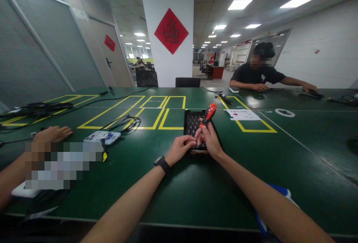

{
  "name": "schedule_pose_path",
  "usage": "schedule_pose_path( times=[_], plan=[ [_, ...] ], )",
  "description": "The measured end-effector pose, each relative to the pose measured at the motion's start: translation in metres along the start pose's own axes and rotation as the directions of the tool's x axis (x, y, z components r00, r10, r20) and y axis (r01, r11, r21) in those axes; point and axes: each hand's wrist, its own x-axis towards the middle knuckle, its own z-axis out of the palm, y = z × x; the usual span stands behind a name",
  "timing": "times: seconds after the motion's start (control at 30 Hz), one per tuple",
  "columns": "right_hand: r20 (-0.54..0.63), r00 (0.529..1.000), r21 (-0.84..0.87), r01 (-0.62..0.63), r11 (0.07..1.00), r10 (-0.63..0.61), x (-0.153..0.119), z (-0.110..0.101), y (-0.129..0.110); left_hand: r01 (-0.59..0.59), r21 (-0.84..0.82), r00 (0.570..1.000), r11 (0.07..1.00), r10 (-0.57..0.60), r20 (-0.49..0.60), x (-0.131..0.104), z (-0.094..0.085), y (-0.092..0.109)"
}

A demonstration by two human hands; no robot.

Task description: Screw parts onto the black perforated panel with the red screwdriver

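Observation:
A screwdriver (209, 113) with a red and black handle leans up and to the right, its shaft pointing down toward my fingertips. My right hand (210, 140) is closed around its lower handle and shaft. Close to the tip, the fingers of my left hand (181, 149) are pinched together; what they hold, if anything, is too small to make out. A black watch sits on that wrist. Both hands are over a black tray (188, 118) with rows of small pockets, and they hide part of it.
A co-worker's hand (53, 134) rests at the left, near a phone (103, 137) and cables (125, 121). Ahead right are a white paper (244, 114), a black pen-shaped tool (226, 99) and a white ring (284, 112). Another person (258, 73) sits across the green table (173, 202).

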Motion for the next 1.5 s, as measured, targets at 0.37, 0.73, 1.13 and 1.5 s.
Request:
schedule_pose_path(
  times=[0.37, 0.73, 1.13, 1.5],
  plan=[
    [0.051, 0.999, -0.043, -0.01, 0.999, 0.013, -0.0043, 0.0026, -0.0034, -0.056, 0.083, 0.998, 0.995, 0.055, 0.022, -0.0006, -0.0027, -0.0016],
    [-0.015, 0.999, -0.065, 0.039, 0.997, -0.04, -0.0057, 0.0028, -0.0036, -0.009, 0.073, 0.995, 0.997, 0.016, -0.095, -0.0008, 0.0038, -0.0013],
    [-0.018, 1.0, -0.05, 0.017, 0.999, -0.018, -0.0044, 0.0019, -0.0018, -0.026, 0.106, 0.999, 0.994, 0.029, -0.025, -0.0001, 0.0008, 0.0036],
    [0.018, 1.0, -0.055, 0.014, 0.998, -0.013, -0.0063, 0.0042, -0.0063, 0.019, 0.055, 1.0, 0.998, -0.018, -0.022, -0.0007, 0.0016, 0.0004]
  ],
)
